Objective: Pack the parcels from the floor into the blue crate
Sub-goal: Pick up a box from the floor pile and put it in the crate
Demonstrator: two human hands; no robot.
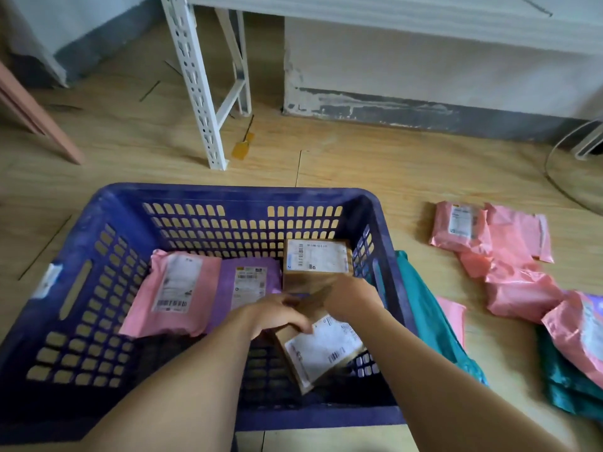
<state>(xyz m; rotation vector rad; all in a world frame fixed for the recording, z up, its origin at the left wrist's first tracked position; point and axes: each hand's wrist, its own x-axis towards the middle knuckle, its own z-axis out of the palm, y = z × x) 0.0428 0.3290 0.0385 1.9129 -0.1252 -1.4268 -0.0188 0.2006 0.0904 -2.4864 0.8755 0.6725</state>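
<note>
The blue crate (81, 288) stands on the floor in front of me. Inside lie a pink parcel (169, 295), a purple parcel (248, 282) and a brown cardboard box (316, 261) at the back right. Both hands reach into the crate. My left hand (277, 313) and my right hand (349, 300) grip a second brown box (321, 352) with a white label, tilted over the crate's right front part. On the floor to the right lie several pink parcels (509, 252) and teal parcels (430, 318).
A white perforated shelf leg (199, 89) stands on the wooden floor behind the crate, with a yellow tag (242, 148) beside it. A pale wall base (424, 93) runs along the back right. A pink board (36, 115) leans at the left. A thin cable (554, 177) curves at the far right.
</note>
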